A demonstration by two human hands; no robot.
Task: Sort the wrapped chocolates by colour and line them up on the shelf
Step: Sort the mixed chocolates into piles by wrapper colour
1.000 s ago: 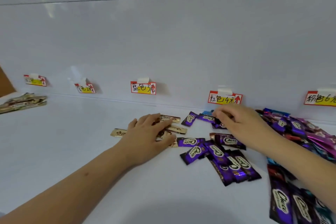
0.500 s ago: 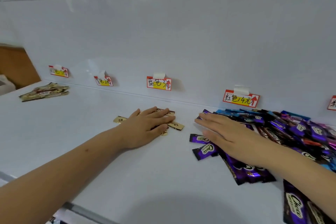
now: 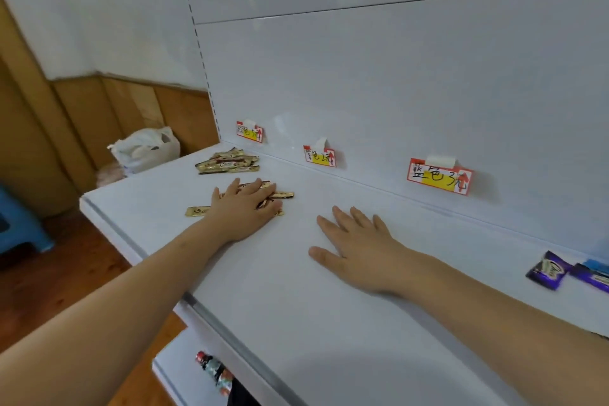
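Note:
My left hand [image 3: 245,208] lies flat with straight fingers on several gold-wrapped chocolates [image 3: 283,195] on the white shelf [image 3: 296,323], pressing them down. A second pile of gold chocolates [image 3: 227,161] sits at the shelf's far left corner, below the leftmost price label [image 3: 249,132]. My right hand [image 3: 356,245] rests flat and empty on bare shelf, to the right of the left hand. A purple-wrapped chocolate [image 3: 548,269] and the edge of others lie at the far right; the rest of that pile is out of frame.
Two more price labels [image 3: 319,156] [image 3: 440,176] are stuck on the back panel. A white plastic bag [image 3: 145,150] lies beyond the shelf's left end by the wooden wall. A blue stool [image 3: 16,224] stands on the floor at left. A bottle [image 3: 214,372] stands on the lower shelf.
My left hand has slid the gold chocolates leftward along the shelf. My right hand has left the purple pile and now rests on bare shelf. The view has swung left.

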